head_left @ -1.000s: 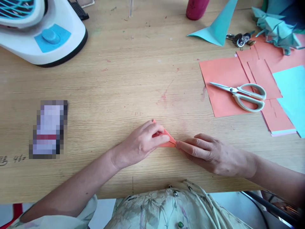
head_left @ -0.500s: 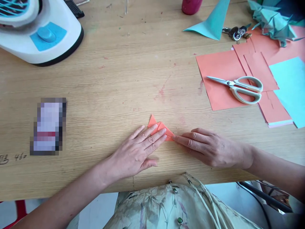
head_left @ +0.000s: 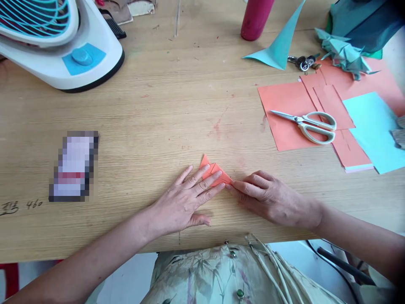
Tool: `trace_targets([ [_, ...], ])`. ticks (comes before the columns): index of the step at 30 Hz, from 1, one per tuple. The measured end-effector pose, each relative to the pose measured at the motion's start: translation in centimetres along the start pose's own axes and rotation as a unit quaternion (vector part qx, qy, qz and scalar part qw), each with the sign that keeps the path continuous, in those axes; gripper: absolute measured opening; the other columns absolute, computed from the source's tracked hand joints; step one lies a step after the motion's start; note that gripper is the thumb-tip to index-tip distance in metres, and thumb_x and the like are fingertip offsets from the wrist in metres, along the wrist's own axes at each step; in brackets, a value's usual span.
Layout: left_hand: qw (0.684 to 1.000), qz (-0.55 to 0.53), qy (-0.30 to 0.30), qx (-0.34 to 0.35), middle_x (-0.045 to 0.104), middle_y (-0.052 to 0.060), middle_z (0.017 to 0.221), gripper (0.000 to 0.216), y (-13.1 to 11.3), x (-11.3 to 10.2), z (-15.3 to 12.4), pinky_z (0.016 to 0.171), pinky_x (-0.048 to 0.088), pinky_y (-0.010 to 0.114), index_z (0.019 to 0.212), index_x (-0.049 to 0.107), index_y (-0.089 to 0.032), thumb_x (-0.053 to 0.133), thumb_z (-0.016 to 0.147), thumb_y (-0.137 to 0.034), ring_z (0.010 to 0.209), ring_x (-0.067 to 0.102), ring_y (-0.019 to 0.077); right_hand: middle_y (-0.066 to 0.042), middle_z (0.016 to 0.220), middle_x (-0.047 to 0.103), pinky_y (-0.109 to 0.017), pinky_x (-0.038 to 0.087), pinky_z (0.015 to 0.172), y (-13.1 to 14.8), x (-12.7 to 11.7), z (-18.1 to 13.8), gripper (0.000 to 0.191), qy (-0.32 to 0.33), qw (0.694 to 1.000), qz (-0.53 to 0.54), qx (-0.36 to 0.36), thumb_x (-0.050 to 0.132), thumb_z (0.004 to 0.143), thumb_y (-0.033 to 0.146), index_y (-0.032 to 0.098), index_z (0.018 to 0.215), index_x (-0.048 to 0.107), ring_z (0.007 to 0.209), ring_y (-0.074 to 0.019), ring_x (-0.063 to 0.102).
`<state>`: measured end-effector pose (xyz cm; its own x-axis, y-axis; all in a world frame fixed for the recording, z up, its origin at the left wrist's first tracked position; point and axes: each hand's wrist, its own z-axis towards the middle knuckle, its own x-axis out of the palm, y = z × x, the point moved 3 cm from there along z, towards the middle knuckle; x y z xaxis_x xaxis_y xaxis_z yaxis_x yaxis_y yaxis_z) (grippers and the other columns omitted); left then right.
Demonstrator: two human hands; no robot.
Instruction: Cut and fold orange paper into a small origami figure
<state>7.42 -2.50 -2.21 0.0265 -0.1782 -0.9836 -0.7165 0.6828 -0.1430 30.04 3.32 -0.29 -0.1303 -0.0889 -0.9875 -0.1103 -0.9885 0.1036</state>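
A small folded orange paper piece [head_left: 212,170] lies on the wooden table [head_left: 177,105] near its front edge. My left hand [head_left: 186,200] lies flat on the paper's left part, fingers stretched out and pressing it down. My right hand [head_left: 268,196] rests on the table at the paper's right tip, fingers together and extended, fingertips touching the tip. Most of the paper is hidden under my left fingers.
Orange sheets [head_left: 284,109] with white-handled scissors [head_left: 311,124] on them and light blue sheets [head_left: 373,131] lie at the right. A blue paper cone [head_left: 278,46], keys [head_left: 302,62], a pink bottle [head_left: 255,19], crumpled teal paper [head_left: 343,52], a white fan base [head_left: 63,50] and a blurred card [head_left: 74,165] sit around.
My left hand went from pinching the paper to lying flat on it with fingers spread. The right hand stays at the paper's tip. The camera view shifted slightly.
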Motion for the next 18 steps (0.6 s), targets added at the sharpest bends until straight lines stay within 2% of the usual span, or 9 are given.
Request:
trace_targets([
  [3, 1.0, -0.01, 0.001, -0.003, 0.015, 0.004, 0.168, 0.084, 0.1, 0.0, 0.1, 0.121, 0.012, 0.054, 0.16, 0.015, -0.025, 0.036, 0.093, -0.072, 0.154, 0.01, 0.0332, -0.017, 0.13, 0.061, -0.042, 0.048, 0.079, 0.2, -0.1, -0.4, 0.026, -0.001, 1.0, 0.0, 0.0, 0.046, 0.099, 0.012, 0.01, 0.103, 0.072, 0.09, -0.0234, 0.053],
  [7, 1.0, -0.013, -0.004, -0.011, 0.014, 0.005, 0.168, 0.086, 0.0, 0.2, 0.1, 0.121, 0.012, 0.055, 0.16, 0.014, -0.025, 0.033, 0.091, -0.074, 0.155, 0.009, 0.0344, -0.02, 0.138, 0.055, -0.043, 0.049, 0.083, 0.1, 0.2, -1.1, 0.03, -0.01, 1.0, 0.01, 0.01, 0.045, 0.098, 0.009, 0.006, 0.118, 0.067, 0.097, -0.0253, 0.054],
  [10, 1.0, -0.012, -0.002, -0.02, 0.011, 0.005, 0.168, 0.082, -0.1, 0.2, 0.1, 0.121, 0.011, 0.056, 0.16, 0.014, -0.027, 0.036, 0.094, -0.07, 0.155, 0.007, 0.0345, -0.019, 0.139, 0.055, -0.043, 0.05, 0.085, 0.0, 0.6, -1.6, 0.033, -0.018, 0.999, 0.027, 0.015, 0.044, 0.098, 0.007, 0.005, 0.125, 0.064, 0.103, -0.027, 0.053],
  [13, 1.0, -0.015, -0.004, -0.019, 0.01, 0.005, 0.169, 0.078, -0.1, 0.2, 0.1, 0.121, 0.01, 0.056, 0.16, 0.013, -0.027, 0.037, 0.096, -0.066, 0.155, 0.005, 0.0341, -0.018, 0.14, 0.055, -0.043, 0.051, 0.087, -0.3, 1.0, -2.0, 0.035, -0.034, 0.997, 0.061, 0.026, 0.044, 0.099, 0.008, 0.007, 0.129, 0.061, 0.105, -0.0273, 0.054],
  [18, 0.999, -0.031, 0.003, -0.014, 0.013, 0.006, 0.168, 0.076, 0.1, 0.2, 0.1, 0.121, 0.009, 0.056, 0.16, 0.013, -0.025, 0.029, 0.098, -0.066, 0.155, 0.003, 0.0337, -0.018, 0.144, 0.053, -0.045, 0.051, 0.091, -0.8, 1.3, -2.5, 0.039, -0.038, 0.989, 0.135, 0.041, 0.043, 0.1, 0.011, 0.007, 0.137, 0.056, 0.115, -0.0285, 0.054],
])
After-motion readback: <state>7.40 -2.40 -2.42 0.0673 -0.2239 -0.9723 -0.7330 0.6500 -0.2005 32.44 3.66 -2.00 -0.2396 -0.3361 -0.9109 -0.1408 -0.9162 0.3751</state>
